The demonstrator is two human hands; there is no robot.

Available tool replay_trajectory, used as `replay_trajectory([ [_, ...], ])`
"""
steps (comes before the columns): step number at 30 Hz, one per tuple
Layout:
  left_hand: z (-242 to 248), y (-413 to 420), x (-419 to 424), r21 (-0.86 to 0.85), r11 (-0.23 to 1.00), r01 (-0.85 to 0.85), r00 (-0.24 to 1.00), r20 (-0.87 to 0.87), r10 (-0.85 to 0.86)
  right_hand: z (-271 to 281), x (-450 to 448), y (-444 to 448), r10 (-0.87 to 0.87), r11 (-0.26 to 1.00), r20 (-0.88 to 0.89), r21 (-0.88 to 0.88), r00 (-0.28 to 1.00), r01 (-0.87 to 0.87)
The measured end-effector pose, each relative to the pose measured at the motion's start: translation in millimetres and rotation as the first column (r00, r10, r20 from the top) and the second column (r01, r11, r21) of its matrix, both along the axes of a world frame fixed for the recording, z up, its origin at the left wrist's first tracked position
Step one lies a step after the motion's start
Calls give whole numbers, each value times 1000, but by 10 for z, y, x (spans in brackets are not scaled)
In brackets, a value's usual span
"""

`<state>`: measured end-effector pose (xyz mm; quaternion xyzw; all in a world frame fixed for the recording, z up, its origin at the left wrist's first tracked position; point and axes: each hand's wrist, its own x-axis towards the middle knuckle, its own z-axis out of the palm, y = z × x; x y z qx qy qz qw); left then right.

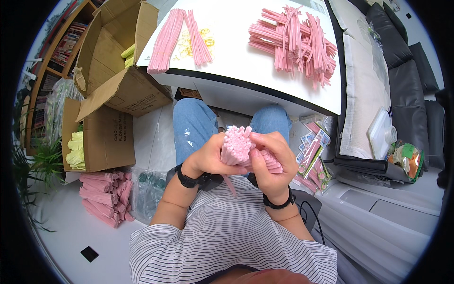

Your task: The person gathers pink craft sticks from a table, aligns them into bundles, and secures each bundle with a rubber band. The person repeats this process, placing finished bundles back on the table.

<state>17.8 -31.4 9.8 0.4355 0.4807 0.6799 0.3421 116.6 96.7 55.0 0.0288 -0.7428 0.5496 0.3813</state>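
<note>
Above my lap, my left hand [209,154] is wrapped around a thick bundle of thin pink strips [237,147], whose ends face up. My right hand [275,159] grips the right part of the pink strips, its thumb and forefinger at the bundle's edge. One loose strip [230,185] hangs below my left hand. On the white table [227,67] lie two pink bundles [166,42] at the left, beside and partly over scattered yellow rubber bands [184,48]. A crisscrossed pile of pink bundles [298,42] lies at the table's right.
Cardboard boxes [106,138] with yellow-green material stand at the left. Below them more pink bundles [106,197] are stacked near a clear plastic bag [147,191]. Packets with green-handled scissors [314,156] lie to my right, by a sofa [406,92]. A dark flat object [89,254] is on the floor.
</note>
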Motion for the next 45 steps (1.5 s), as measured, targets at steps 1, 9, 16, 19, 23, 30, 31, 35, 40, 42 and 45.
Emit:
replay_trajectory([
  [1,-2,-3,4,-15,1000,-6,1000,17,7,1,1,-1,-13,1000,-3,8,1000,13],
  [9,-57,6,-16,11,1000,1,1000,25,-2,-21,4,-53,-153,988,20,7,988,152],
  [16,-89,-8,-23,7,1000,21,999,50,-22,-77,-2,-107,-28,980,-67,-197,997,14],
  [19,-85,-1,-24,26,999,34,997,61,-35,-61,-13,-111,-2,978,-98,-209,995,-19],
  [23,-61,-24,7,-1,999,37,987,157,-37,6,0,-56,2,997,39,-80,999,1],
  [30,-54,-11,10,-29,1000,10,992,129,-6,-7,-36,-15,11,999,10,-52,1000,-11],
  [31,-55,-8,13,-26,1000,0,991,130,4,-17,-36,-26,0,997,5,-79,1000,0],
  [35,-67,4,5,-28,1000,7,991,134,-3,-47,-35,-58,-93,989,11,-115,996,94],
  [40,-86,2,-1,-18,1000,11,993,115,-9,-71,-43,-93,-67,975,-11,-213,998,63],
  [42,-91,5,1,-13,1000,19,993,117,-17,-67,-24,-106,-49,970,-9,-238,999,46],
  [45,-90,0,2,-4,999,33,992,125,-32,-45,18,-130,-24,951,-10,-308,1000,20],
])
